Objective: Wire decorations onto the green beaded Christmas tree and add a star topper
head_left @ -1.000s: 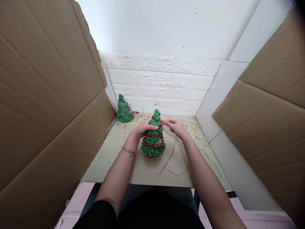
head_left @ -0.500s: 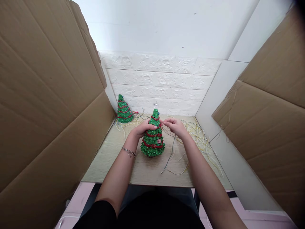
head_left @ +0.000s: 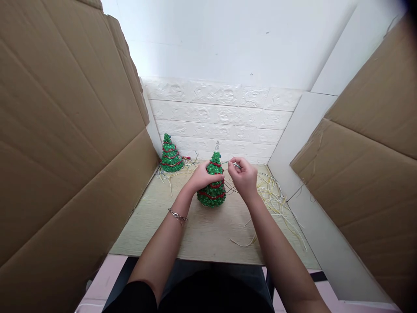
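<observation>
A green beaded tree (head_left: pixel 212 199) with red garlands and a clear star on top stands upright in the middle of the table. Wrapped round its left side is my left hand (head_left: pixel 203 176), thumb across the front and other fingers hidden behind. My right hand (head_left: pixel 243 174), just right of the tree's upper part, pinches a thin green wire (head_left: pixel 236 165) that runs toward the tree. Where the wire meets the tree is too small to make out.
A second green tree (head_left: pixel 171 156) stands at the back left, with wires and a red piece (head_left: pixel 186 158) beside it. Tangled white and yellow wires (head_left: pixel 276 195) lie at the right of the table (head_left: pixel 208 243). Cardboard walls (head_left: pixel 58 130) rise on both sides.
The tree has turned, so its pink ornament no longer shows. My right hand has moved slightly away from the tree and curled round the green wire, whose end has left the tabletop.
</observation>
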Demonstrator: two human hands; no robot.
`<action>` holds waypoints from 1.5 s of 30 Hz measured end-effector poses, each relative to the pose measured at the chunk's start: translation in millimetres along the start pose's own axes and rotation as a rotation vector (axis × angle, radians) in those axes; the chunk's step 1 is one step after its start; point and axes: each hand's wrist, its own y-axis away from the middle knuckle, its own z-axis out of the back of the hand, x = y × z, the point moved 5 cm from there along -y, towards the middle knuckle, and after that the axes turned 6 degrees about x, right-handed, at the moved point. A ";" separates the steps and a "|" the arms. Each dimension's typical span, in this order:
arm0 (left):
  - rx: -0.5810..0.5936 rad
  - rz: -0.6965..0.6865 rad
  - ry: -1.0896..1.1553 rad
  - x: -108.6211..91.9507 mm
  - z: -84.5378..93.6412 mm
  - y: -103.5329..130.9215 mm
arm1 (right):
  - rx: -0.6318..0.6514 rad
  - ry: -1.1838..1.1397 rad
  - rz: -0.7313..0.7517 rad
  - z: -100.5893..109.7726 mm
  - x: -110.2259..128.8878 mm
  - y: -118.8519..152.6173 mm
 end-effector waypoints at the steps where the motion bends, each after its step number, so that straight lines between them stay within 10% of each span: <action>1: -0.026 -0.005 -0.073 -1.2 -0.3 0.5 | -0.024 0.075 0.075 -1.5 4.7 2.3; 12: -0.029 -0.043 -0.206 -5.0 -5.6 0.9 | -0.173 0.570 0.551 -10.4 14.3 14.3; 45: -0.119 -0.178 -0.428 -13.5 -8.1 3.3 | 0.089 0.245 0.256 -11.6 4.4 10.0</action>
